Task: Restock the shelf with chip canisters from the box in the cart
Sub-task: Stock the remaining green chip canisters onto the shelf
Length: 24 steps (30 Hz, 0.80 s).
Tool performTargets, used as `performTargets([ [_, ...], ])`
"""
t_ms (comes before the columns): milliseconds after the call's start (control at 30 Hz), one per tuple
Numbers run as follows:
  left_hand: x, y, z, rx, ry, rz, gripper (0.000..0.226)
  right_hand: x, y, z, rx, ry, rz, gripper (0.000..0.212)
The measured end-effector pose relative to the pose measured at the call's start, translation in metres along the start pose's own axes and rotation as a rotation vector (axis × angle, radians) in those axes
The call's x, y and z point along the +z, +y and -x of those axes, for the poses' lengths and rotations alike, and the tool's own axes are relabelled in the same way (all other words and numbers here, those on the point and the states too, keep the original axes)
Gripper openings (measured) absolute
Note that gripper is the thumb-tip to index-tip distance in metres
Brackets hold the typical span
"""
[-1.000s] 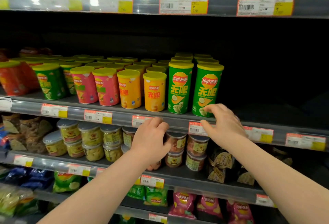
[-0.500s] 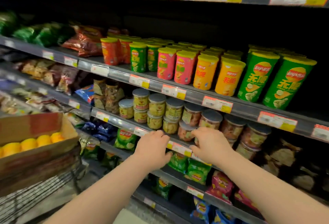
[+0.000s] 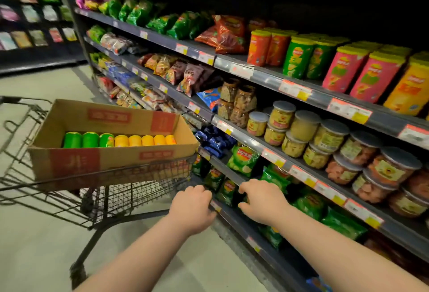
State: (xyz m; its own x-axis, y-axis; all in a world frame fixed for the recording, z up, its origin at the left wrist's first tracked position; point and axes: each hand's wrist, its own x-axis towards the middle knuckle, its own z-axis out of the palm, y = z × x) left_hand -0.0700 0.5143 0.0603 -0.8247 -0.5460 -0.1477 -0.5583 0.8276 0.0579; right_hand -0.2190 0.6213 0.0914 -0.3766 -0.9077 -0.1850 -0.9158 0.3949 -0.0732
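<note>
Head view: I read both hands low, in front of a lower shelf rail (image 3: 228, 172). The left hand (image 3: 192, 208) has its fingers (image 3: 200, 190) loosely curled and together, with nothing in them. The right hand (image 3: 262, 203) has its fingers (image 3: 251, 186) bent and slightly apart, also holding nothing. I cannot tell whether either hand touches the rail.

Change against the frame half a second earlier:
- The view has swung left and down.
- The box (image 3: 76, 164), then cut off at the left edge, is now in full view. It sits in the cart (image 3: 130, 189), up and left of the left fingers.
- The chip canisters (image 3: 120, 140) lie in one row inside it: three green, then five yellow.
- The hands have dropped from the level of the jars (image 3: 304, 126) to that of the chip bags (image 3: 243, 159).
- The shelf (image 3: 267, 75) with the stocked canisters (image 3: 299, 59) now lies well above and right of the right fingers. One second earlier those fingers were at its front edge.
</note>
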Motion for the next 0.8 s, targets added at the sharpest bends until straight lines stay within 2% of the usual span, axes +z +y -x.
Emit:
performTargets([
  [167,0.019,-0.051,0.023,-0.156,-0.05,0.058,0.045,0.014,-0.05,-0.029,-0.124,-0.071,0.028,0.039],
  [433,0.035,-0.103,0.03,-0.369,-0.119,0.128,0.049,0.036,-0.092,-0.095,-0.284,-0.183,0.066,0.031],
  [600,0.033,-0.147,0.004,-0.508,-0.171,0.119,0.049,0.041,-0.113,-0.163,-0.396,-0.251,0.079,0.038],
  [800,0.02,-0.179,-0.053,-0.588,-0.213,0.115,0.043,0.03,-0.111,-0.239,-0.458,-0.302,0.069,0.043],
])
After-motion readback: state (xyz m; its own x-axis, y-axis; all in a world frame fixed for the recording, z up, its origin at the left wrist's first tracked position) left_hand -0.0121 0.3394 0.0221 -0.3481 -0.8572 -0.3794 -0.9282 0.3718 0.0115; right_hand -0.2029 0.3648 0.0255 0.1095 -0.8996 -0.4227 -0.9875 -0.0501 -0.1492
